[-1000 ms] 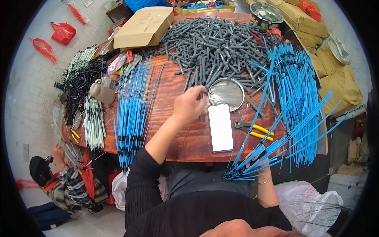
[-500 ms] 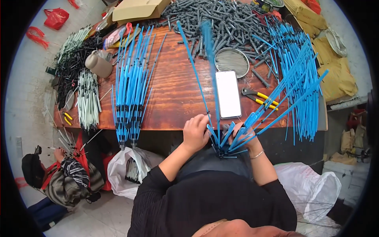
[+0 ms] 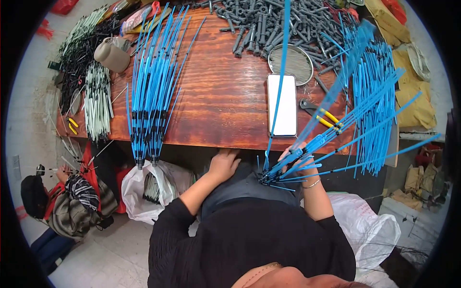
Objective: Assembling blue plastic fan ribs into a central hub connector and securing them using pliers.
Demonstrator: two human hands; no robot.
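Note:
Above my lap, my right hand (image 3: pixel 300 165) is closed around the lower part of a fan of blue umbrella ribs (image 3: pixel 331 137). The ribs spread up and to the right from a dark hub (image 3: pixel 265 178), and one stands nearly upright past the phone. Some of my right fingers are hidden behind the ribs. My left hand (image 3: pixel 224 165) lies by the table edge, left of the hub, with its fingers stretched out and nothing seen in it. The fingertips are partly hidden.
On the wooden table (image 3: pixel 221 105) lie a phone (image 3: pixel 282 105), yellow-handled pliers (image 3: pixel 322 114), a round tin of thin pins (image 3: pixel 290 65) and a heap of grey plastic parts (image 3: pixel 269 24). Blue rib bundles (image 3: pixel 156 86) overhang the front edge. A person (image 3: pixel 84 192) sits at the left.
My left hand has let go of the ribs and moved left. The ribs in my right hand have swung to the right. The whole view has shifted slightly.

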